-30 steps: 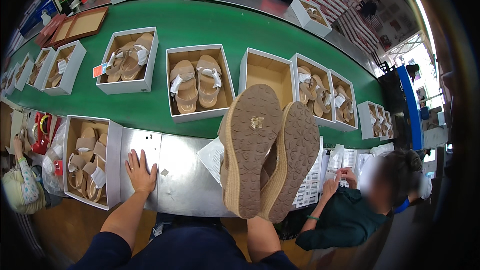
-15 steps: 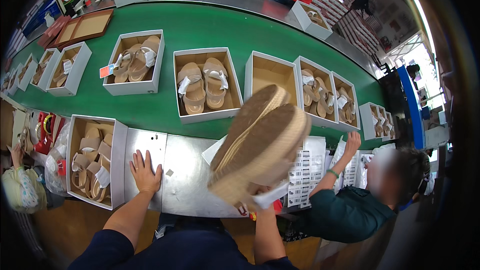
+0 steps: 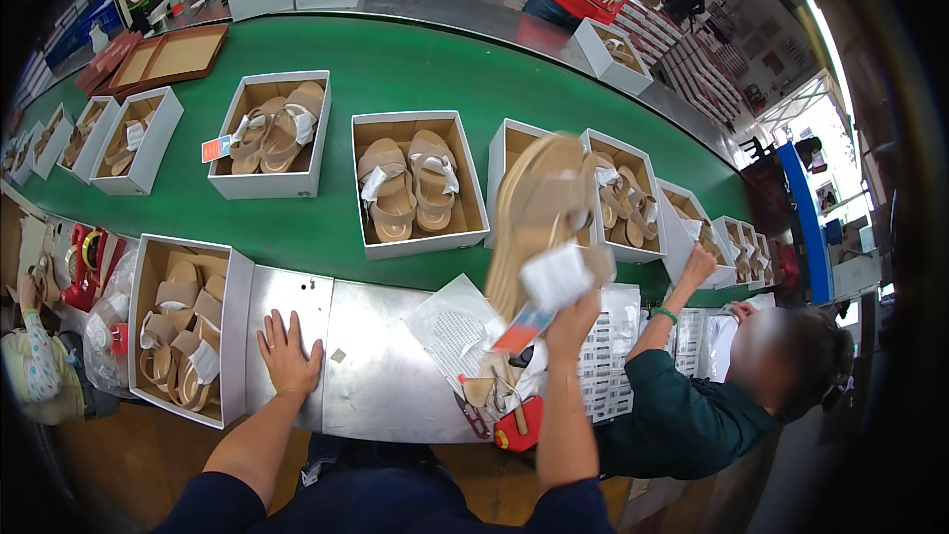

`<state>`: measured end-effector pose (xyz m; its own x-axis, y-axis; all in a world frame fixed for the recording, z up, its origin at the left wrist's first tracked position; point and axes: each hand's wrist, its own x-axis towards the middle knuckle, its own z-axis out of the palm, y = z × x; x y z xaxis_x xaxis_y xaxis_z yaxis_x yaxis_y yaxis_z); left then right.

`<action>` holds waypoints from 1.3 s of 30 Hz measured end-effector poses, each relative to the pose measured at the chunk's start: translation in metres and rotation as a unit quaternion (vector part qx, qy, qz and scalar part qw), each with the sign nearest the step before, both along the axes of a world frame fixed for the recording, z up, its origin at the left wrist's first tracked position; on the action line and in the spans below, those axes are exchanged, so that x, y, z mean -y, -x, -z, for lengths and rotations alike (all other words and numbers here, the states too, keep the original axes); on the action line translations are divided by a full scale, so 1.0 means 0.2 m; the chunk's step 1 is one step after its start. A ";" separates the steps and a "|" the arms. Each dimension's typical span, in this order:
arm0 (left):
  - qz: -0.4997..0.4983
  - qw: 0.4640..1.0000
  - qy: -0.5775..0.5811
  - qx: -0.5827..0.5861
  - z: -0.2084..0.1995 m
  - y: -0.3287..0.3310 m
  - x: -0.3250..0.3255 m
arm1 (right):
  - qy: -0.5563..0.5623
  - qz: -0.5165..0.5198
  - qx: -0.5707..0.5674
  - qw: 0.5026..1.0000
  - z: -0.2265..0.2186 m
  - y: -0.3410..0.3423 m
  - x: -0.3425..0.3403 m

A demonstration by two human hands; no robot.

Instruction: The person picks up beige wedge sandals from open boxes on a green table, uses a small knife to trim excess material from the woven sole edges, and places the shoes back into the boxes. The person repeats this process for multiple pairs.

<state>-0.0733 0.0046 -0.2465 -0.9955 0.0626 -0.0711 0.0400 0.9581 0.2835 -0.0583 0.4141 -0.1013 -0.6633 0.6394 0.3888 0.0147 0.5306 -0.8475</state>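
My right hand (image 3: pixel 573 324) is closed round a pair of beige sandals (image 3: pixel 534 203), held up over the table with toes upward and one insole toward me. White wrapping (image 3: pixel 557 279) covers the strap, and an orange-and-blue tag (image 3: pixel 524 329) dangles below. How the second sandal lies is mostly hidden. My left hand (image 3: pixel 290 354) rests flat on the metal table (image 3: pixel 386 391), fingers apart, holding nothing. Beside it stands a white shoe box (image 3: pixel 237 336) filled with several beige sandals. Behind the raised sandals is a white box (image 3: pixel 504 143), partly covered.
White boxes of sandals, including one box (image 3: pixel 420 252), line the green belt (image 3: pixel 395 49). Printed paper (image 3: pixel 450 326), a red tape dispenser (image 3: pixel 521 425) and label sheets (image 3: pixel 605 376) lie near my right arm. A co-worker (image 3: pixel 692 415) at right reaches toward a box (image 3: pixel 682 227).
My right hand has turned the sandals from soles showing to an insole showing, and lifted them slightly. The co-worker's arm has moved to a box on the belt. My left hand stays put.
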 end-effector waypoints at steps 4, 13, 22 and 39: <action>0.006 1.000 0.008 0.003 -0.01 0.02 0.00 | -0.115 0.142 0.131 0.975 -0.18 0.49 -0.32; 0.018 1.000 0.007 0.016 -0.02 0.04 -0.01 | -0.191 0.113 0.274 0.936 0.23 0.78 -0.51; -0.002 0.999 0.015 0.036 0.01 0.03 0.04 | 0.581 0.220 0.066 0.780 0.47 0.40 -0.16; 0.028 0.999 0.002 0.023 0.09 0.03 0.04 | 0.499 -0.145 0.108 0.848 0.56 2.50 -0.65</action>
